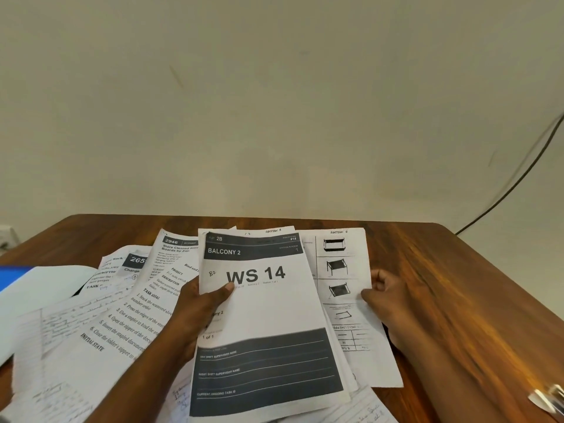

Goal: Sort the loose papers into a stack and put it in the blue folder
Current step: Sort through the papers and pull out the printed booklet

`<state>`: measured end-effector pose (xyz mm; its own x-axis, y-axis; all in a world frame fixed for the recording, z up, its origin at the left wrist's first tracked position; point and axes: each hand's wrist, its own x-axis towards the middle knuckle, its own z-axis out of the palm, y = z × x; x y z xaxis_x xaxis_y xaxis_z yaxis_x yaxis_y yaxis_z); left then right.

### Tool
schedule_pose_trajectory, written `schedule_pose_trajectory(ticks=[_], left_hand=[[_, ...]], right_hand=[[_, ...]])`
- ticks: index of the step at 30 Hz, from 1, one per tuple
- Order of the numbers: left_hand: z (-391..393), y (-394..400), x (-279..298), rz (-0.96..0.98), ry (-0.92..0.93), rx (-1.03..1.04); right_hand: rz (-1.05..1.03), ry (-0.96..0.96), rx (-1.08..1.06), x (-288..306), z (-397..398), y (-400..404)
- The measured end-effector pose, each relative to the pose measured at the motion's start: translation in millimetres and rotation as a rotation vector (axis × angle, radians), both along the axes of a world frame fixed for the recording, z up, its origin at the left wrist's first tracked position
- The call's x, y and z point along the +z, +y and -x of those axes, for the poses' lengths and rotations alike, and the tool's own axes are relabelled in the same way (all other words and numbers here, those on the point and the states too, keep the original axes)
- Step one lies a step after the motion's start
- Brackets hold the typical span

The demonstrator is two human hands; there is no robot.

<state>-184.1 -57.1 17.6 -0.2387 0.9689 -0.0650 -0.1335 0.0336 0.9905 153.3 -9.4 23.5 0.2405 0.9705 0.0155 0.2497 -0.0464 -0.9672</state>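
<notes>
Loose papers lie spread over the brown wooden table [442, 270]. My left hand [198, 306] grips the left edge of a small bundle topped by the "WS 14" sheet [268, 315], thumb on top. My right hand [387, 288] pinches the right edge of a sheet with furniture drawings [341, 270] that lies under that bundle. A printed task sheet [152, 306] and handwritten pages [61, 331] lie to the left. A corner of the blue folder [12, 276] shows at the far left, partly covered by a blank white sheet [39, 288].
A black cable [515, 181] runs down the beige wall at the right. A white wall socket [6, 236] sits at the left edge. A shiny metal object [549, 398] is at the lower right corner. Bare wood shows along the table's right side.
</notes>
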Motion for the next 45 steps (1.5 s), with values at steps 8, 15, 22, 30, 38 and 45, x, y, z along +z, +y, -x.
schedule_pose_trajectory(ticks=[8,15,22,30,38,45], left_hand=[[-1,-1,1,0.002,0.026,0.004],[-1,-2,1,0.005,0.001,-0.016],[1,-1,0,0.000,0.002,-0.007],[0,-1,1,0.004,-0.018,-0.007],[0,0,-1,-0.002,-0.009,-0.001],[1,0,-2,-0.002,-0.034,-0.016]], right_hand=[[-0.052,0.020,0.112,0,5,-4],[-0.173,0.109,0.104,0,14,-1],[-0.147,0.392,0.099,20,-5,-9],[-0.165,0.485,0.087,22,-21,-5],[-0.166,0.500,0.086,22,-20,-6],[-0.171,0.499,0.040,24,-18,-4]])
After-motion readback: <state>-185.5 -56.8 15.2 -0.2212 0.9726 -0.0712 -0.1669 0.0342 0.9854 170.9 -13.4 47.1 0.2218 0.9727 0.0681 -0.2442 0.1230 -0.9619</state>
